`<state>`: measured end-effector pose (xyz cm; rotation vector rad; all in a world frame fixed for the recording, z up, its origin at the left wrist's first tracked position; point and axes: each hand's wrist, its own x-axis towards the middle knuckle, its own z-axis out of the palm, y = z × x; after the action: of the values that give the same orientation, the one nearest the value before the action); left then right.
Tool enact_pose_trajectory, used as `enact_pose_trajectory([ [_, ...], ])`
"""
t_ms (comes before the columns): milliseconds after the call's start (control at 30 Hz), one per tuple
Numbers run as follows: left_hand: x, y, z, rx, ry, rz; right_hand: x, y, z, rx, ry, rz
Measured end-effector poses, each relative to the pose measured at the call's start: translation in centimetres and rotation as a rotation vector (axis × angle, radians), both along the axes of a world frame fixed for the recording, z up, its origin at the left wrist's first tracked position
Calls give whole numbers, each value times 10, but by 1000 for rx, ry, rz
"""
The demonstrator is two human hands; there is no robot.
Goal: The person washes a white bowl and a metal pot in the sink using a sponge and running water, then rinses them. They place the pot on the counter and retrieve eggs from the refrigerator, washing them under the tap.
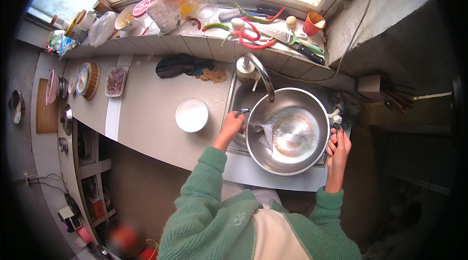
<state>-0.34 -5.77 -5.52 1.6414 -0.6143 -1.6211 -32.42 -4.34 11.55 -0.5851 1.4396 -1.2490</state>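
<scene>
A wide stainless-steel pot [303, 113] is over the sink [234, 95], with my hands at its two side handles. My left hand [233, 125] grips the dark handle on the left. On the opposite side, my right hand [339, 143] is closed around the other handle. A crumpled grey cloth [267, 136] lies inside against the left wall, and brownish stains ring the shiny bottom. The curved metal faucet [261, 71] reaches over the pot's back rim. Its spout shows no clear stream of water.
A round white-topped container [192, 114] stands on the counter left of the sink. Behind it lie a dark cloth [175, 65] and a tan fibrous scrubber [213, 75]. Red and green chili peppers [252, 37], a knife [310, 54] and glass jars [202, 2] crowd the windowsill.
</scene>
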Motion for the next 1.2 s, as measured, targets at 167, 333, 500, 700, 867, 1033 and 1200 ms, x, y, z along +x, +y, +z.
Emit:
enact_pose_trajectory([
  [167,9,6,-1,10,-93,133,-11,-31,-62,37,120,6],
  [333,10,5,-16,44,-294,105,-29,-55,-155,54,389,50],
  [500,9,-4,-34,42,-509,57,-39,-75,-233,147,366,68],
  [700,18,-11,-55,55,-634,108,-24,-86,-261,127,255,131],
  [867,18,-15,-36,-37,-596,128,-19,-93,-266,155,280,200],
  [1033,22,39,-25,-282,-674,30,76,-78,-194,-474,1159,228],
  [1200,8,89,8,-137,-570,38,219,-36,-173,-242,366,773],
])
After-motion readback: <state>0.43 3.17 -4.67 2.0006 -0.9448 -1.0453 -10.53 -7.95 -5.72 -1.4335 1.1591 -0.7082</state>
